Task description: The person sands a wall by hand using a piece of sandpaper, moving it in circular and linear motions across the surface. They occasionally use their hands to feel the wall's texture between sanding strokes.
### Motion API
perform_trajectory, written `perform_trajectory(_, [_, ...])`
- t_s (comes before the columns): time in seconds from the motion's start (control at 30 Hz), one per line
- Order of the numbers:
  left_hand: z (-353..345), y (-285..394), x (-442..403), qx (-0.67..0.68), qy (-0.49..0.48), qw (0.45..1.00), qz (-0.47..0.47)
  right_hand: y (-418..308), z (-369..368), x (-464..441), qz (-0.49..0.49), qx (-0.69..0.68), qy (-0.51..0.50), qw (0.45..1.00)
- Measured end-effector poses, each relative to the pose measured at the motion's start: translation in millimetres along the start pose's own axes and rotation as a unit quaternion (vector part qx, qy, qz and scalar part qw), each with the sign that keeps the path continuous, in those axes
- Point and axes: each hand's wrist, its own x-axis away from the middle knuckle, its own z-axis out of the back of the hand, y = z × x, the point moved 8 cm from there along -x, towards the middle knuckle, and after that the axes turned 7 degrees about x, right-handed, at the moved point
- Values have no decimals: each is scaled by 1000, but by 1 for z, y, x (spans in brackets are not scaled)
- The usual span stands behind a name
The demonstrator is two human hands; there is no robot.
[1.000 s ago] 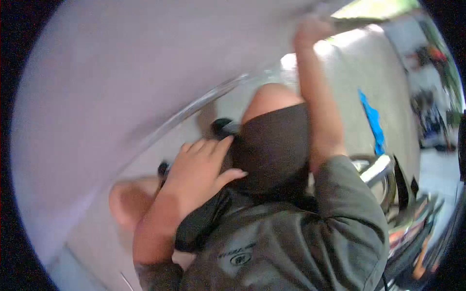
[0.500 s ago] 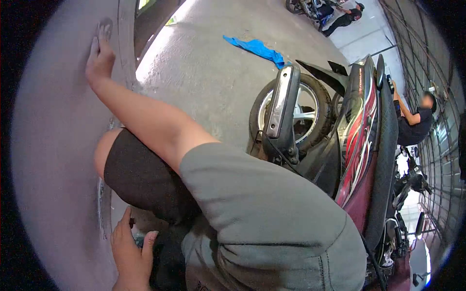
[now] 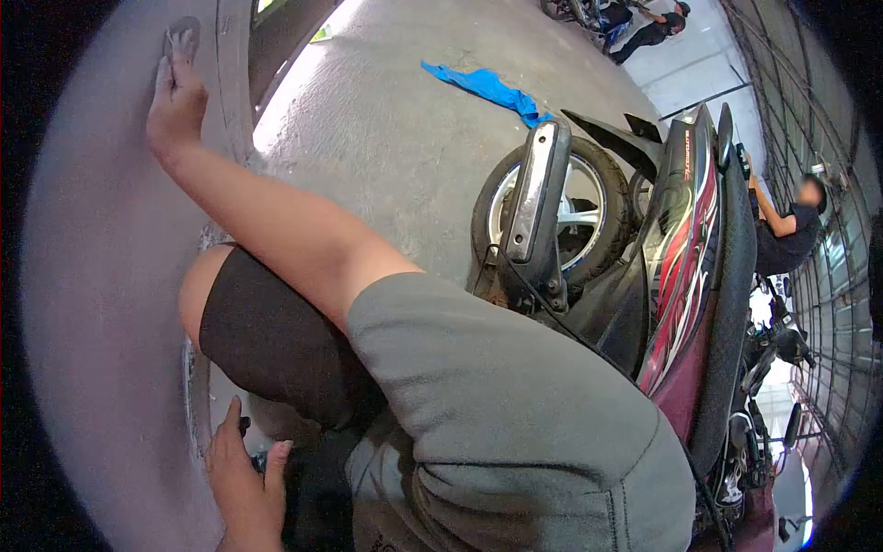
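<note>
My right hand [image 3: 179, 106] reaches across to the wall on the left, at the upper left of the head view. Its fingers are closed on a grey flat pad with a rounded end [image 3: 183, 37], which lies against the wall surface. At the lower left, my left hand [image 3: 244, 483] is low beside the wall, fingers curled and thumb apart. A small dark thing [image 3: 245, 425] and something bluish [image 3: 261, 458] show between its fingers and thumb; their kind is hidden.
The grey wall [image 3: 92, 304] fills the left, with a door frame [image 3: 237, 83] above. A motorcycle [image 3: 681, 258] stands close on my right, its rear wheel [image 3: 602, 221] toward me. A blue cloth [image 3: 487, 87] lies on the floor. Two other people are farther off.
My right hand and the pad have moved slightly up and to the left in the view along the wall. My left hand has shifted a little left, still in the same pose.
</note>
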Motion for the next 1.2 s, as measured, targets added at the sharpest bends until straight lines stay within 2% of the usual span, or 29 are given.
perform_trajectory(0.03, [-2, -2, -1, -1, -32, 999, 29, 2, 2, 0, -1, 0, 1, 1000])
perform_trajectory(0.1, [-1, -1, -1, 9, -31, 999, 27, 27, 5, 3, -113, 26, 10, 993])
perform_trajectory(0.13, [-1, 0, -1, 19, -33, 999, 24, 30, 0, 5, -115, 25, 11, 993])
perform_trajectory(0.2, [0, 2, -2, 27, -36, 999, 28, -3, -1, 3, -6, 33, 26, 999])
perform_trajectory(0.23, [0, 3, -3, 34, -37, 998, 30, -9, -1, 0, -9, 34, 26, 999])
perform_trajectory(0.3, [-1, 3, -4, 31, -34, 999, 29, -36, -10, -5, 86, -21, -46, 995])
perform_trajectory(0.33, [-1, 2, -4, 27, -29, 999, 26, -36, -5, -5, 85, -22, -45, 995])
perform_trajectory(0.4, [-2, -4, -3, 28, -24, 999, 19, -1, -1, 1, -93, -18, -56, 994])
perform_trajectory(0.53, [0, -3, -2, 25, -18, 999, 13, 25, -2, 7, -144, 43, -24, 988])
perform_trajectory(0.6, [-2, -5, -2, 30, -20, 999, 10, -18, -8, 4, -40, -8, -41, 998])
perform_trajectory(0.63, [-2, -6, -3, 34, -19, 999, 4, -19, -10, 4, -39, -9, -43, 998])
perform_trajectory(0.7, [-2, -8, -3, 40, -13, 999, -7, -39, -9, 4, 88, -4, -27, 996])
perform_trajectory(0.73, [-1, -7, -3, 44, -8, 999, -18, -34, -9, 2, 91, -7, -28, 995])
perform_trajectory(0.8, [3, -6, -3, 48, 4, 999, -18, 34, -7, -1, -144, -19, -31, 989])
perform_trajectory(0.87, [7, -9, 0, 48, 13, 999, -3, 76, -4, 7, -179, 8, 55, 982])
perform_trajectory(0.93, [9, -5, 0, 29, 20, 999, -39, 60, -8, 8, -158, 105, -5, 982])
perform_trajectory(0.97, [10, -11, 1, 23, 34, 999, -9, 13, -6, 3, -124, 74, -34, 989])
perform_trajectory(1.0, [11, -3, 3, 18, 66, 996, -61, -33, -5, 0, -91, 39, -62, 993])
perform_trajectory(1.03, [14, 5, 6, 7, 97, 989, -113, -35, -15, -3, -14, 23, -33, 999])
perform_trajectory(1.07, [21, 3, 7, -3, 107, 991, -82, -46, -12, -2, -32, -4, -44, 999])
perform_trajectory(1.13, [23, 10, 4, 14, 79, 993, -90, -60, -9, -2, -42, 106, -119, 986])
perform_trajectory(1.17, [25, 8, 4, 9, 90, 993, -71, 54, -42, -1, 199, 398, -63, 893])
perform_trajectory(1.2, [21, 5, 3, -1, 72, 996, -58, 61, -17, -7, 8, 222, -60, 973])
